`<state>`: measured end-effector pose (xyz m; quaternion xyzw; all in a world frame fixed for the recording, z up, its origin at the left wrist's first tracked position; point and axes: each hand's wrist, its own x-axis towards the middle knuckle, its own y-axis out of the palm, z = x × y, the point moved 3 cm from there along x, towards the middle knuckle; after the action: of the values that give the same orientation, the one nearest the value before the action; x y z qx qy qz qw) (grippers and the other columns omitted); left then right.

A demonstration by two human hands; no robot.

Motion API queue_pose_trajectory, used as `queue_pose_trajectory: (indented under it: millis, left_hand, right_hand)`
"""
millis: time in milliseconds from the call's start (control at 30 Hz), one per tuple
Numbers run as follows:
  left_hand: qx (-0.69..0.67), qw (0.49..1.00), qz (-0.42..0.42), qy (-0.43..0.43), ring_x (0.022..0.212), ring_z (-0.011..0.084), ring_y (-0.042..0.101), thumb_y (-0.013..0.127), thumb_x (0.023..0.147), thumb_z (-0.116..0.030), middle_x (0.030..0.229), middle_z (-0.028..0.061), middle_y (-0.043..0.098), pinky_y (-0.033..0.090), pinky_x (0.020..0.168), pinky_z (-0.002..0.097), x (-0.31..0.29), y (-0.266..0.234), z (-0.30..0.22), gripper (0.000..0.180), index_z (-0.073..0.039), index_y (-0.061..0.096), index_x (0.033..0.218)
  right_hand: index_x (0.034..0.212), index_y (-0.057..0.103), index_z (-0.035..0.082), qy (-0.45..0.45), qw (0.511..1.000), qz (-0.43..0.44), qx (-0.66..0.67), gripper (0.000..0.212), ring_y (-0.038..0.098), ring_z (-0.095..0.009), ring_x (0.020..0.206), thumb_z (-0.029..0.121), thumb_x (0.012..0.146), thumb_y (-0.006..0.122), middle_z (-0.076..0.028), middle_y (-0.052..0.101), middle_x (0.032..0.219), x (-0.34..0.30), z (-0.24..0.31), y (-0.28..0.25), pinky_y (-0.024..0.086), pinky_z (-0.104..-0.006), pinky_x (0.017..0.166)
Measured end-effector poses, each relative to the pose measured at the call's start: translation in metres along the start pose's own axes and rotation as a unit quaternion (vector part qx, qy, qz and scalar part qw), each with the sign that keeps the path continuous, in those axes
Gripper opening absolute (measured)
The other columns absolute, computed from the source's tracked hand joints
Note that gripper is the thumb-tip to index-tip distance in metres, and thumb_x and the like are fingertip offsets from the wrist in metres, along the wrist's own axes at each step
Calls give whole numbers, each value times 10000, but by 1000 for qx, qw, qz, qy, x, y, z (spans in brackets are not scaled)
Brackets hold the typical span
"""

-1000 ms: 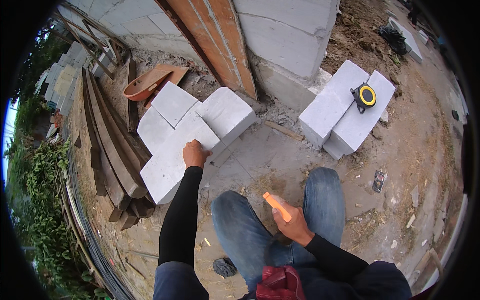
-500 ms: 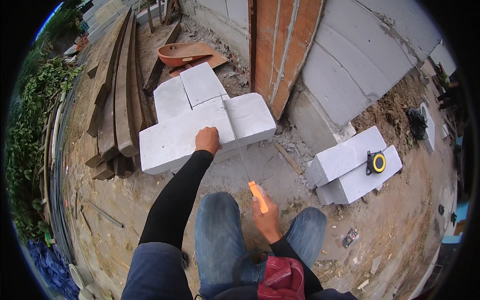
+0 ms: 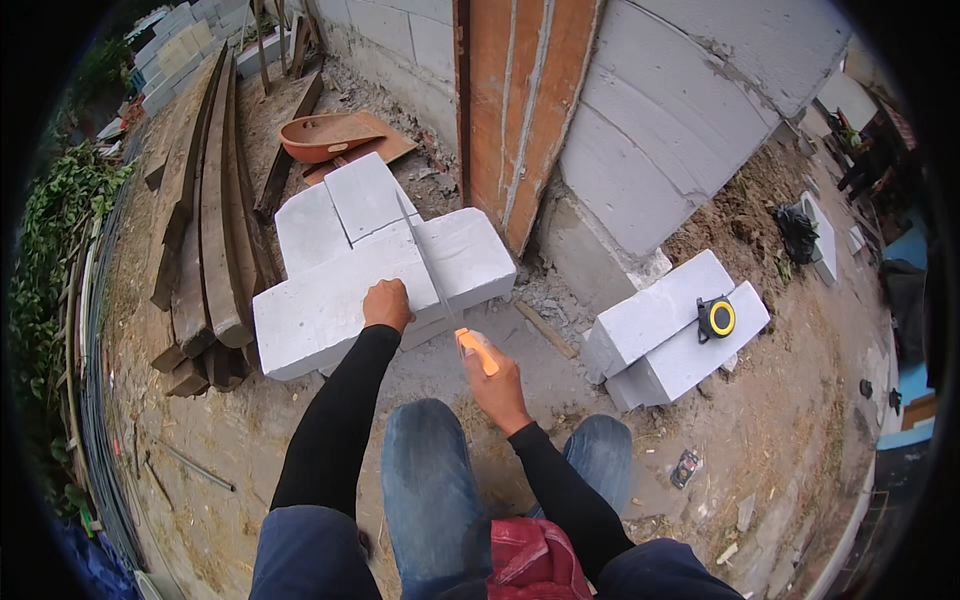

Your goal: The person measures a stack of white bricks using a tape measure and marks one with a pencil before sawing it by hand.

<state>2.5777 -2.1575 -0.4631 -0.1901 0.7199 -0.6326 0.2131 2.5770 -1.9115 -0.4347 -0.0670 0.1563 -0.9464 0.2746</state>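
Note:
A long white block [image 3: 320, 300] lies across other white blocks. My left hand [image 3: 387, 305] is closed and bears on this block near its right end, fingers curled by the front edge. What lies under the palm is hidden. In my right hand [image 3: 495, 385] is the orange handle of a handsaw [image 3: 479, 352]. Its thin blade [image 3: 425, 252] runs away from me across the long block, just right of my left hand. Two blocks [image 3: 361, 197] sit behind the long one, and another [image 3: 466, 255] extends to the right.
Two more blocks [image 3: 662, 318] lie at the right, with a yellow-and-black tape measure [image 3: 716, 319] on them. Dark timber beams [image 3: 205, 240] are stacked at the left. Beyond the blocks is an orange-brown basin [image 3: 322, 138]. A brown wooden panel [image 3: 525, 100] leans by the block wall [image 3: 665, 130].
My right hand has pushed the saw forward, away from me, so the handle is nearer the block. My left hand stays on the block. The whole view has shifted slightly.

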Motion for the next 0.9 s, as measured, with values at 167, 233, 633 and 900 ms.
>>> queue_pose_trajectory:
  millis: [167, 233, 633, 900]
  left_hand:
    - [-9, 999, -17, -36, 808, 340, 678, 948, 405, -228, 848, 179, 683, 559, 718, 413, -9, 24, 67, 530, -11, 649, 785]
    - [-13, 998, -42, -44, 808, 346, 666, 952, 376, -221, 820, 170, 671, 552, 746, 425, -7, 18, 83, 559, -9, 635, 785]
    - [-7, 999, -30, -21, 820, 346, 659, 947, 415, -274, 876, 173, 655, 545, 755, 426, -3, 25, 74, 594, -6, 618, 830]
    - [-25, 999, -38, -9, 811, 352, 660, 944, 429, -272, 858, 183, 657, 549, 741, 431, -4, 36, 52, 555, -4, 624, 795]
  right_hand:
    - [1239, 571, 64, 66, 996, 57, -23, 382, 630, -429, 735, 301, 941, 551, -207, 635, 735, -111, -11, -8, 493, -473, 687]
    - [1394, 478, 89, 97, 987, 128, 18, 490, 661, -351, 769, 293, 951, 524, -187, 637, 797, -171, -24, -24, 509, -412, 717]
    - [1350, 519, 113, 32, 999, 31, 7, 446, 650, -391, 869, 299, 945, 522, -190, 673, 904, -153, -20, -9, 521, -427, 791]
    - [1296, 525, 50, 56, 997, 48, -9, 424, 623, -413, 698, 279, 939, 535, -209, 620, 716, -40, 9, 1, 486, -453, 640]
